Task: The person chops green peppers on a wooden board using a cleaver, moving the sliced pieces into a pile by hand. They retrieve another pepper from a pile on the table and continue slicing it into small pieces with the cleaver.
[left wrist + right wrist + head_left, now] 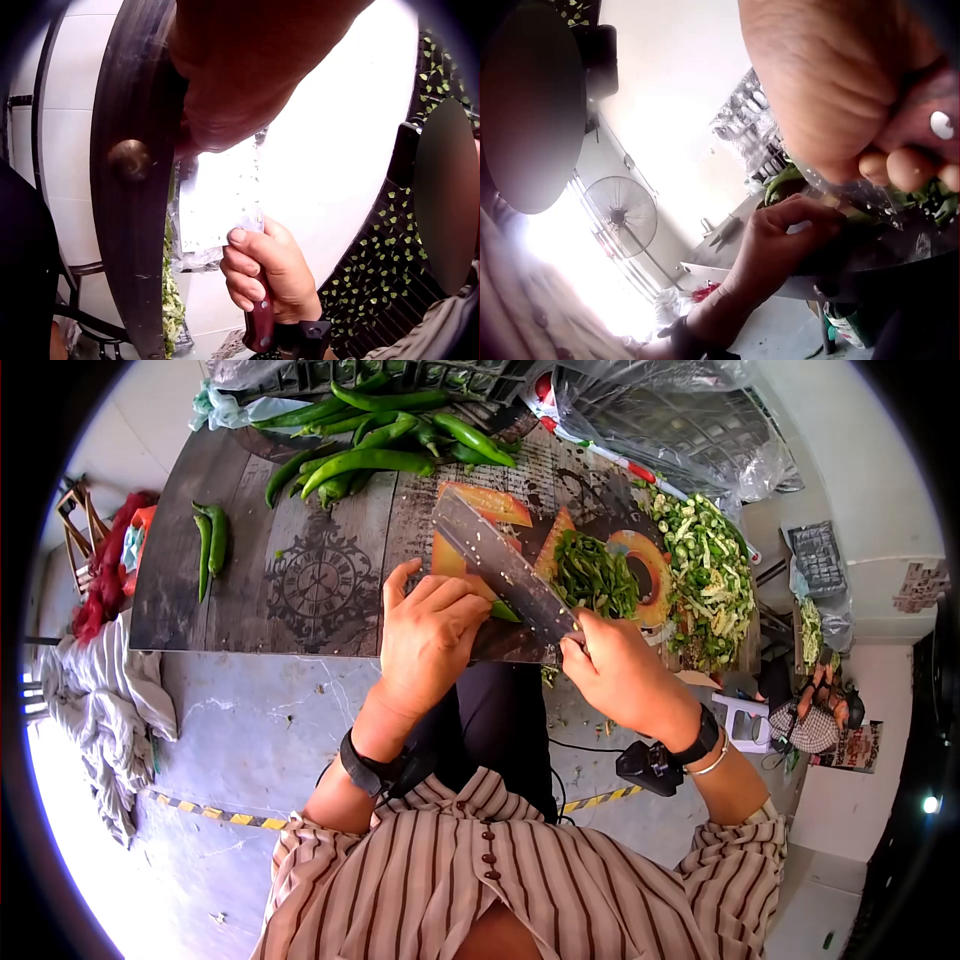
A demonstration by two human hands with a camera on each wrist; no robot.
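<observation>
My right hand grips a cleaver by its dark red handle. The broad blade, flecked with pale bits, slants up and left over the table. Just left of it, my left hand holds a green chili pepper against the tabletop near its front edge. Only the pepper's end shows past the fingers; the rest is hidden under them. Thin green pepper slices lie heaped to the right of the blade.
Whole green peppers are piled at the back of the patterned table; two more peppers lie at the left. A big mound of chopped peppers covers the right side. Behind it sits a plastic-wrapped crate.
</observation>
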